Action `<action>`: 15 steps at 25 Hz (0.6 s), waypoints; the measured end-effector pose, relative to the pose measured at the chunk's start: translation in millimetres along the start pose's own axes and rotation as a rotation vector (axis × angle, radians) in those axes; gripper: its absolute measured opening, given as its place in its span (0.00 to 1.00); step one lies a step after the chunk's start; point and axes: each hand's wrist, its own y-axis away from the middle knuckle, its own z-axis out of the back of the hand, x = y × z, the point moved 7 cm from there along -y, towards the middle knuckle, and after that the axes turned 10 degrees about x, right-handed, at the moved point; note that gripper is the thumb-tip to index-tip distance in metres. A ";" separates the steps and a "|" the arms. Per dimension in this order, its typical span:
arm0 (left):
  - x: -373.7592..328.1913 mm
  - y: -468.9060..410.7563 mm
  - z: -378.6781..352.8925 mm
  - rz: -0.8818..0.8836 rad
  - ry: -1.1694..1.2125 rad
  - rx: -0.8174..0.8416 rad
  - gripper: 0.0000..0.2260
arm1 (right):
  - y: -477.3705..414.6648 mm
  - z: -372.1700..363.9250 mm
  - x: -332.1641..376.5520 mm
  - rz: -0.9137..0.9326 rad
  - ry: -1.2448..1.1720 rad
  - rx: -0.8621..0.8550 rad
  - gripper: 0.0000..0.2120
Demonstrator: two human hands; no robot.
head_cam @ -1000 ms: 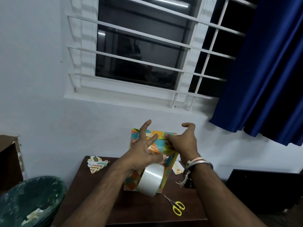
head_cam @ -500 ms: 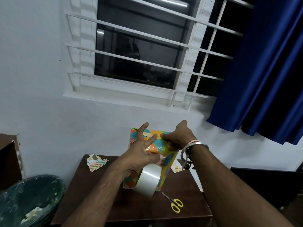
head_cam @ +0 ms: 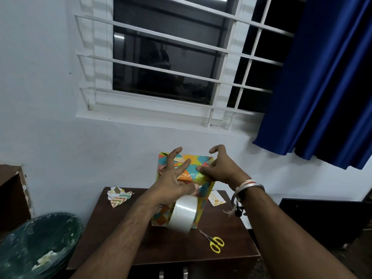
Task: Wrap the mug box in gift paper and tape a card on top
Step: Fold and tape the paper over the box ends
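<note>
Since half a second ago the right hand (head_cam: 219,170) has uncurled its fingers; its thumb presses a tape strip onto the tall box wrapped in colourful patterned gift paper (head_cam: 204,198), which stands on the dark brown wooden surface (head_cam: 161,248). The left hand (head_cam: 171,184) spreads two fingers on the box and grips the white roll of clear tape (head_cam: 182,215).

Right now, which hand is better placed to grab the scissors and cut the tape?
Probably the right hand: the scissors lie on the table on its side, and it only presses the tape strip onto the wrapped box. The left hand is busy holding the tape roll.
</note>
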 end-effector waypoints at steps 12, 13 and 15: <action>39.3 68.8 -22.7 -0.107 0.201 0.021 0.40 | 53.1 -19.6 -0.2 0.462 -0.085 -0.389 0.09; 49.3 71.2 -23.2 -0.091 0.220 -0.001 0.40 | 60.6 -26.3 -2.2 0.486 -0.086 -0.404 0.09; 66.0 73.9 -24.5 -0.072 0.245 -0.039 0.40 | 76.6 -44.6 -7.8 0.516 -0.100 -0.385 0.08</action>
